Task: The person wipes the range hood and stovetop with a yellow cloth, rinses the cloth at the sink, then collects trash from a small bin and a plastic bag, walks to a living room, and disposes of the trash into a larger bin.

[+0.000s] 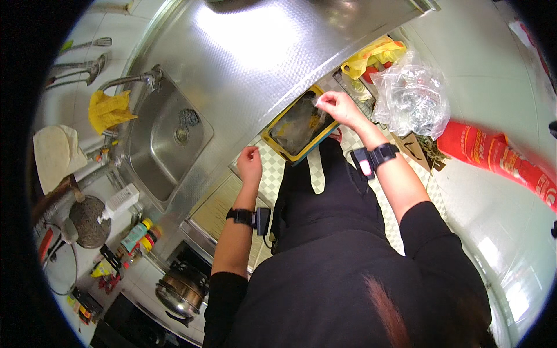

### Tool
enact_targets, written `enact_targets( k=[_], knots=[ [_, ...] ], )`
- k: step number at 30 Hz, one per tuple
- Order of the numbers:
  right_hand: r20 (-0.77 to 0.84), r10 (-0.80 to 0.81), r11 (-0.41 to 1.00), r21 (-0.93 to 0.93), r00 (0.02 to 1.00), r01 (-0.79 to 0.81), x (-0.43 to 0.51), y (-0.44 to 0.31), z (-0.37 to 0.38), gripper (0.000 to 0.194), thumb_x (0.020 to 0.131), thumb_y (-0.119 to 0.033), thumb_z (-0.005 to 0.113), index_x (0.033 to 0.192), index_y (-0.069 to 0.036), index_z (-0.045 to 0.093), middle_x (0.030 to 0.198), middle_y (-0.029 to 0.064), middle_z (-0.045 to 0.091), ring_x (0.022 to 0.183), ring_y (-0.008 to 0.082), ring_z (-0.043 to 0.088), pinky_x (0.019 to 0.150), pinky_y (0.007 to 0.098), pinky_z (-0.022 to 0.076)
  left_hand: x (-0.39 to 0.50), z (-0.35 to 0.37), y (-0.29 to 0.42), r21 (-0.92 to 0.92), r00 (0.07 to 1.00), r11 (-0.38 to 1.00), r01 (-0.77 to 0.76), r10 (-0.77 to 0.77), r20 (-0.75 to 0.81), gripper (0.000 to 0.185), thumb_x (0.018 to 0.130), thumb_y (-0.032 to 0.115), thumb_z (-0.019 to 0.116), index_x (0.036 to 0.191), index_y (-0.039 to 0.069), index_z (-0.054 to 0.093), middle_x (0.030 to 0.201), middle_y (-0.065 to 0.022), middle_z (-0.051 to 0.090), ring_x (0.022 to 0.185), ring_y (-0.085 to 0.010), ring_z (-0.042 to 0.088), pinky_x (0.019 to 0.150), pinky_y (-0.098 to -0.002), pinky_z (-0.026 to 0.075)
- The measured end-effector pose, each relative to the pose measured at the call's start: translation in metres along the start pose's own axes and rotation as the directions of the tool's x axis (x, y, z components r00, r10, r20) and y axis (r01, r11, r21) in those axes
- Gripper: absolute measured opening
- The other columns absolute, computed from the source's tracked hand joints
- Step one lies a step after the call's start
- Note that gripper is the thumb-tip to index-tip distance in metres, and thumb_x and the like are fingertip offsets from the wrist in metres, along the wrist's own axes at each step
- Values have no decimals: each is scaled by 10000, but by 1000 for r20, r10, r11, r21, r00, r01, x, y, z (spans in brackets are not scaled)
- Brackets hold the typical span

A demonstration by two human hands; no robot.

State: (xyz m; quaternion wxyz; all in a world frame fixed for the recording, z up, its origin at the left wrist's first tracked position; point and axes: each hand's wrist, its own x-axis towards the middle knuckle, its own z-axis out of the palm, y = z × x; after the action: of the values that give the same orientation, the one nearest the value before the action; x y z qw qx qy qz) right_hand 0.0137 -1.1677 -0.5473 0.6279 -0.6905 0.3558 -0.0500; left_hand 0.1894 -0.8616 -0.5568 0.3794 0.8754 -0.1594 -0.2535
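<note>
Below the counter's edge, near my feet, stands a yellow-rimmed bin (pixel 266 135) with a dark liner and some clear plastic and yellowish scraps inside. My right hand (pixel 337 106) is over the bin's upper right rim, its fingertips pinched on a small piece of whitish, thin plastic. Left of the bin, my left hand (pixel 249 163) is held with the fingers curled in; nothing shows in it. Both wrists wear black straps with small devices.
A steel counter (pixel 243 87) with a sink (pixel 161 143) and faucet (pixel 150 78) lies ahead and left. Yellow bags (pixel 374 54), a clear plastic bag (pixel 413 98) and a red package (pixel 487 152) are at the right. A metal pot (pixel 180 293) sits lower left.
</note>
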Motion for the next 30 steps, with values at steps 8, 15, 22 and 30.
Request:
enact_targets(
  k=[8, 15, 22, 30],
  knots=[
    [71, 140, 979, 142, 988, -149, -45, -12, -14, 149, 888, -143, 700, 967, -21, 669, 894, -6, 678, 808, 78, 618, 746, 266, 509, 22, 73, -59, 130, 971, 962, 240, -240, -20, 464, 816, 267, 747, 1168, 4, 596, 906, -166, 720, 871, -309, 685, 818, -404, 516],
    [246, 237, 896, 318, 940, -309, -49, -15, -12, 148, 876, -95, 614, 1007, -55, 671, 936, 7, 691, 771, 73, 613, 689, 221, 499, 14, 49, -72, -221, 979, 956, 195, -175, 108, 192, 929, 136, 603, 1070, 16, 551, 962, -107, 637, 837, -261, 684, 707, -346, 501],
    [377, 235, 805, 441, 896, -397, -43, -22, 30, 140, 865, -27, 557, 974, -77, 629, 1087, 81, 716, 686, 57, 567, 629, 203, 465, 6, 59, -51, 306, 979, 936, 172, -197, 52, 393, 879, 279, 685, 1150, -4, 655, 1042, -225, 684, 948, -349, 669, 810, -437, 520],
    [270, 265, 797, 480, 926, -368, -39, -14, 19, 89, 890, -16, 583, 964, -55, 613, 1107, 97, 710, 644, 50, 554, 546, 228, 478, 3, 52, -7, -108, 992, 988, 113, -106, 71, 139, 905, 121, 598, 929, 1, 664, 871, -111, 709, 774, -197, 660, 721, -330, 522]
  ],
)
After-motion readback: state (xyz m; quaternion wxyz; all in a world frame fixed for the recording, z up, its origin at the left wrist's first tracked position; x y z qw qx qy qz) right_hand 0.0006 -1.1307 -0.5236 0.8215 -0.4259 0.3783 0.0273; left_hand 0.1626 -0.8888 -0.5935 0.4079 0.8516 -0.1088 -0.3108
